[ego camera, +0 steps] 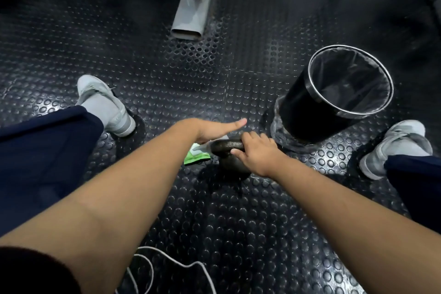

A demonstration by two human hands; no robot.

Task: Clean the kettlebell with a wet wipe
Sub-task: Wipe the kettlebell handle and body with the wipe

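Gripping the heavy, rigid kettlebell (pixel 232 157) by its handle with my closed right hand (pixel 256 150), I press my flat left hand (pixel 214 130) onto the soft wet wipe (pixel 216 142).

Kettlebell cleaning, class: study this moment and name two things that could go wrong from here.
1. The right hand grips only the handle of the kettlebell; pressure from the wipe under the left hand might tip it.
2. The white cable loops on the floor near the person; it might snag a foot.
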